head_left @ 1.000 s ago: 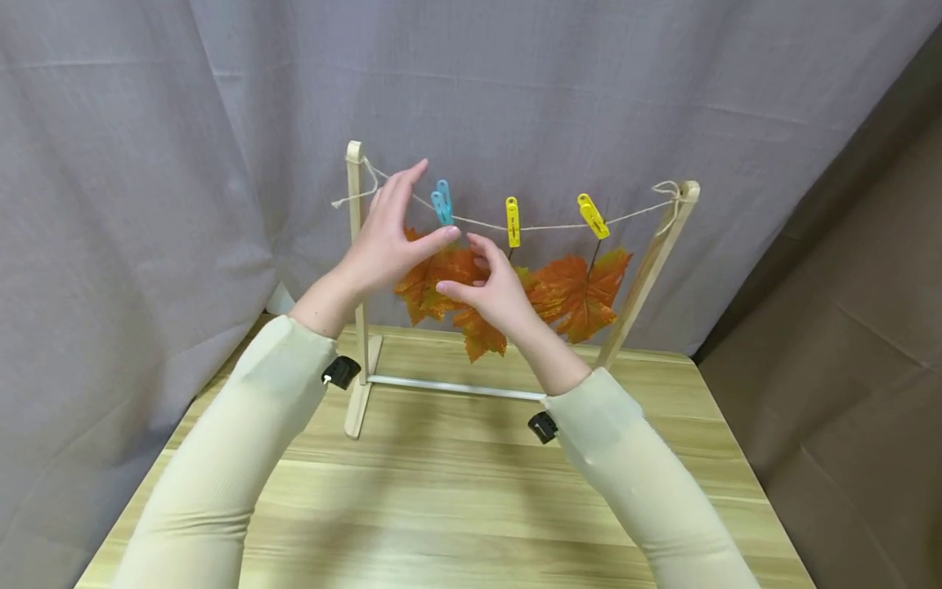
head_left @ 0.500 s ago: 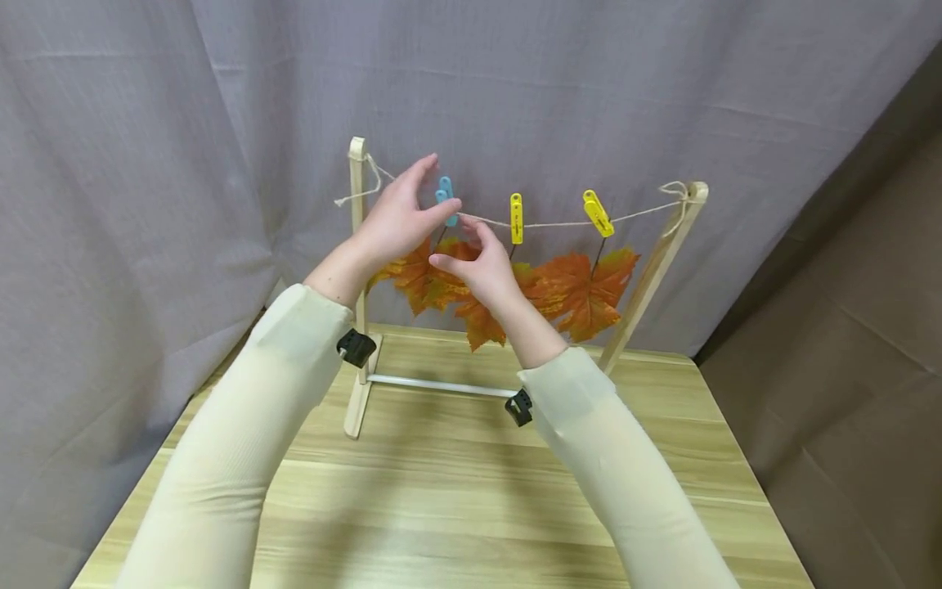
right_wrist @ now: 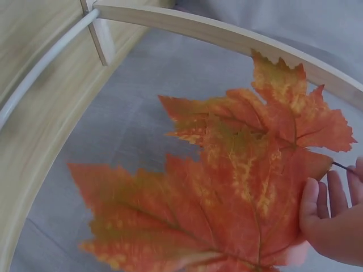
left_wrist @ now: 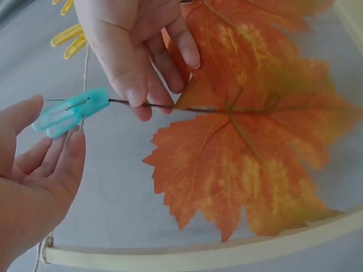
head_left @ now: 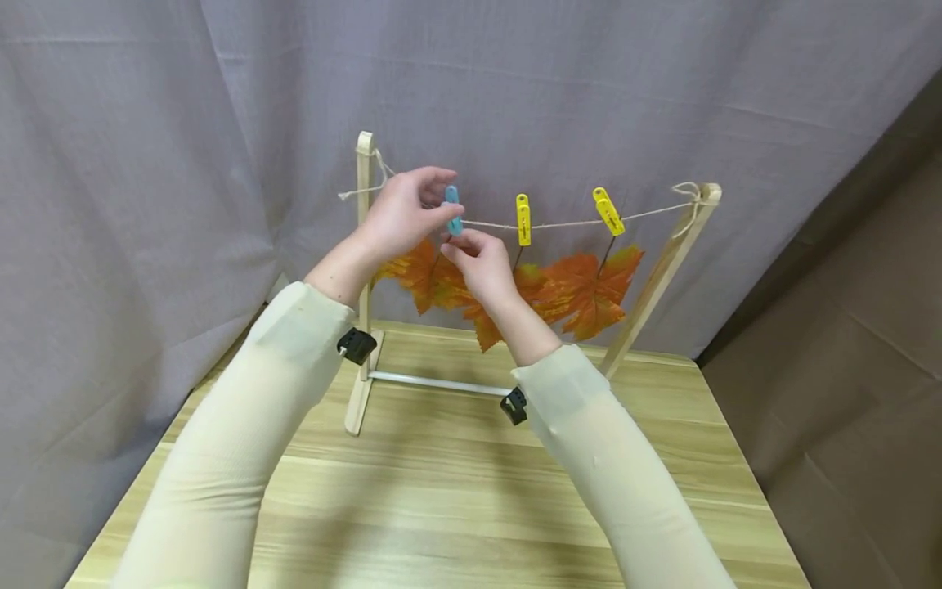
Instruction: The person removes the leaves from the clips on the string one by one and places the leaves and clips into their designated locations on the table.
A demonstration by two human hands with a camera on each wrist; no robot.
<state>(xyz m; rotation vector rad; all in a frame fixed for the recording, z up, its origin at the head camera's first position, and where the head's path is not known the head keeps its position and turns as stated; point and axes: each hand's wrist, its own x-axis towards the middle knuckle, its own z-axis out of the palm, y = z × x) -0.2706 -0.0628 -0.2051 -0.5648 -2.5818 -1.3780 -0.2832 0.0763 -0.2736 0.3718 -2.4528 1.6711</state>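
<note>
A light-blue clothespin (head_left: 452, 211) sits on the string (head_left: 486, 224) toward the left post. My left hand (head_left: 403, 211) holds this clothespin by its handle end, thumb in front and fingers behind. Just below, my right hand (head_left: 482, 263) pinches the dark stem (left_wrist: 161, 106) of an orange maple leaf (left_wrist: 238, 164) between thumb and forefinger. In the left wrist view the stem runs up to the clothespin's jaws and a thin end shows beyond them. Part of that leaf is behind my hands in the head view.
Two yellow clothespins (head_left: 523, 219) further right hold more orange leaves (head_left: 589, 290), which overlap. The string is tied between a left wooden post (head_left: 364, 180) and a right post (head_left: 662, 274). A white rod (head_left: 441, 383) joins them low down, above the wooden table (head_left: 412, 507).
My left thumb and fingers have come together on the blue clothespin. My right fingertips have moved in under it and now pinch the leaf's stem. The view has shifted slightly.
</note>
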